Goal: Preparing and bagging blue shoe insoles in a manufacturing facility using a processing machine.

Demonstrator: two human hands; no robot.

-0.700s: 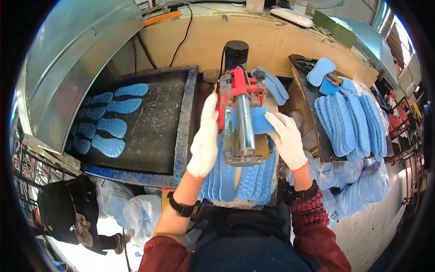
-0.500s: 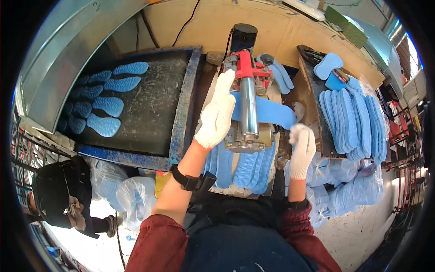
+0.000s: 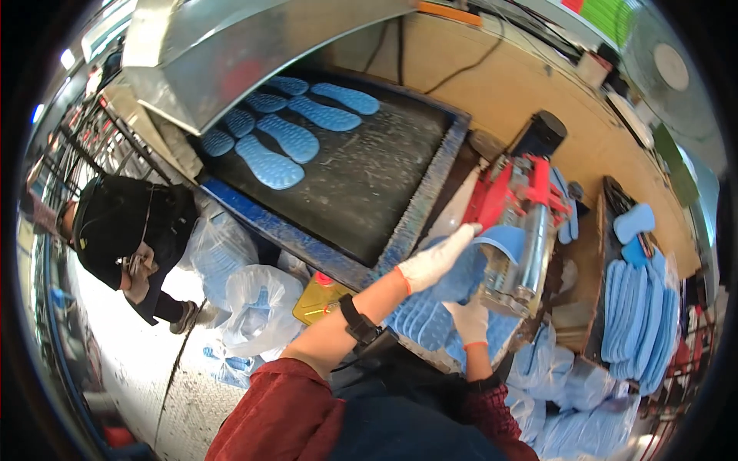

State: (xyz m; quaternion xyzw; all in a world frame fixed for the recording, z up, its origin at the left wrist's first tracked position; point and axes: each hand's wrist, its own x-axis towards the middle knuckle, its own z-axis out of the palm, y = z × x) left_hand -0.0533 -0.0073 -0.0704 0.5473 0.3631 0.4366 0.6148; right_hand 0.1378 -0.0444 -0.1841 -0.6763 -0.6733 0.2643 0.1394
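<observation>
A blue insole bends out of the steel roller of a red-framed roller machine and curls down toward me. My left hand, in a white knit glove, lies along its upper side with fingers stretched toward the roller; it seems to hold the sheet, its thumb hidden. Below it my right hand, gloved alike, is closed at an insole's lower edge, its fingertips partly hidden. Under both hands, a row of blue insoles lies at the machine's near side.
On the left, textured blue insoles lie on a dark blue-edged conveyor bed by a metal hood. Stacked insoles stand at right. Filled plastic bags, a yellow can and a person in black are lower left.
My view has swung left. My right hand has moved from the machine's right side to below my left hand. The insole now comes out on the left, curling down.
</observation>
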